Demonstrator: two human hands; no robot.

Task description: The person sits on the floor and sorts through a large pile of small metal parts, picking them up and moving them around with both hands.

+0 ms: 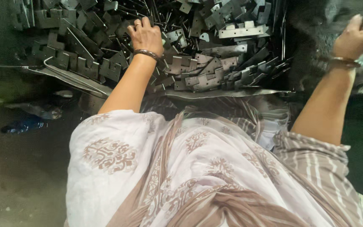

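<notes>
Dim floor; left hand (145, 35) rests spread, gripping nothing, on stiff, sharp-edged brackets (198, 71), likely best pinched flat; right hand's (356, 38) grip unclear.

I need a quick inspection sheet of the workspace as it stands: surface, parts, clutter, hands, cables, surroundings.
Surface: metal sheet under the heap, front edge showing.
Job's things: heap of dark stamped metal brackets, loosely piled; thin metal rods among them.
Clutter: blue object on the dark floor at left.
Hands: left hand resting on the brackets, fingers curled into the pile; right hand raised at the right edge, contents blurred.
Cables: nothing seen.
Surroundings: dim floor; patterned cloth covers the person's lap.
</notes>
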